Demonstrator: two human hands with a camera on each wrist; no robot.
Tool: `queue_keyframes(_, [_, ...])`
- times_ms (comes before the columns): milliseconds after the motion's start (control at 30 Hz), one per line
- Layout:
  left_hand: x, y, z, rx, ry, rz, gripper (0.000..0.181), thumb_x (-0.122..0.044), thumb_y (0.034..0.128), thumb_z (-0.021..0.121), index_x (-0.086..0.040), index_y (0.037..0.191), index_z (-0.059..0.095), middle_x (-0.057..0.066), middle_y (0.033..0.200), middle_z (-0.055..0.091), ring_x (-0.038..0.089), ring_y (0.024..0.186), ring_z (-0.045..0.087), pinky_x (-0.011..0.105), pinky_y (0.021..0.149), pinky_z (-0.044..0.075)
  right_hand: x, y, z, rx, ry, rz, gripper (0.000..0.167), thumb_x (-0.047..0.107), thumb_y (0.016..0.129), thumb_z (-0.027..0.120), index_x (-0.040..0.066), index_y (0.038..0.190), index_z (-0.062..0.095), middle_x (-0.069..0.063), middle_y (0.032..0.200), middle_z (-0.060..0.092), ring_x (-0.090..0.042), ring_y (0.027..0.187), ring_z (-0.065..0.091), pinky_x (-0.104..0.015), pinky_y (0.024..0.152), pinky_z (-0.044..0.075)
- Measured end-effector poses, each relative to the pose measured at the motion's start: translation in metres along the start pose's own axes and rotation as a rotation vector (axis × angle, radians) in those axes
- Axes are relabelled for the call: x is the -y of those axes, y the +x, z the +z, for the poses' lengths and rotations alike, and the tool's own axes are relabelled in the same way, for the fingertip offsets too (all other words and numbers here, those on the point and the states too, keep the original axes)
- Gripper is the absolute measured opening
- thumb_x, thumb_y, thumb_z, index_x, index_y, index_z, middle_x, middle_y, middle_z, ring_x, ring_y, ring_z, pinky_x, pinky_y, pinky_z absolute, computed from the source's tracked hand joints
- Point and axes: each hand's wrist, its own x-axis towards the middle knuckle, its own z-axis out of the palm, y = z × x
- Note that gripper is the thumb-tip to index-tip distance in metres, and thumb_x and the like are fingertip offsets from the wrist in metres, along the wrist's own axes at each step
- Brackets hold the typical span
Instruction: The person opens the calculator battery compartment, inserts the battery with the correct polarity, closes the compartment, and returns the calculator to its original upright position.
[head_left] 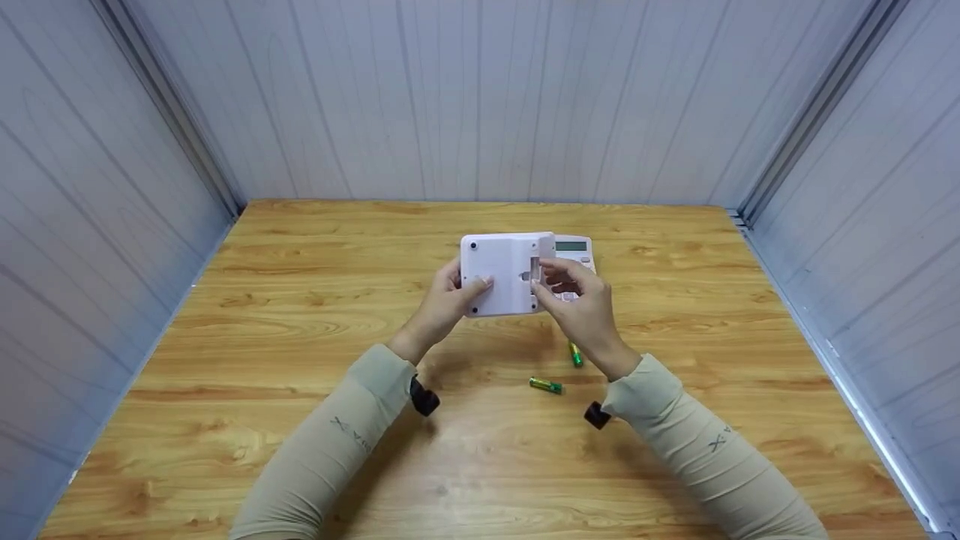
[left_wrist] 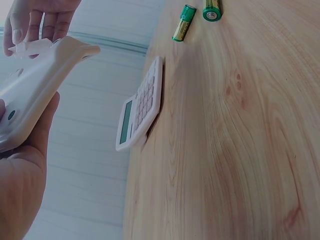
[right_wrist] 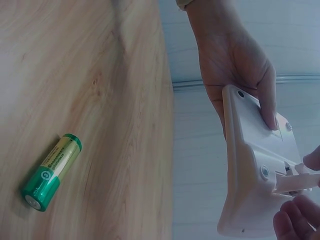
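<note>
Handling the battery cover [right_wrist: 298, 183] seems the step in hand, the right hand [head_left: 589, 304] pinching it at the back of a calculator [head_left: 496, 262] that the left hand [head_left: 441, 301] grips above the table [head_left: 360, 255], and the next move likely calls for steady fingers

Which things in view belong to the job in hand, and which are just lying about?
In the job:
pale device, gripped by the left hand
cover piece, pinched by the right hand
two batteries, probably, loose on the wooden table

Apparently just lying about:
calculator, untouched, also on the table
</note>
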Motion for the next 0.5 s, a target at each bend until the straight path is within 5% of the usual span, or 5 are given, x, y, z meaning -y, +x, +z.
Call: queue_keyframes(500, [-0.0016, -0.0014, -0.0005, 0.002, -0.007, -0.016, 0.048, -0.003, 0.1069, 0.062, 0.004, 0.153, 0.051, 0.03, 0.138, 0.068, 0.037, 0.123, 0.073, 0.056, 0.1, 0.065, 0.0055, 0.0034, -0.0041, -0.003, 0.032, 0.055, 0.031, -0.002, 0.093, 0.079, -0.001, 0.124, 0.076, -0.019, 0.108, 0.08, -0.028, 0.092, 0.075, -0.018, 0.078, 0.063])
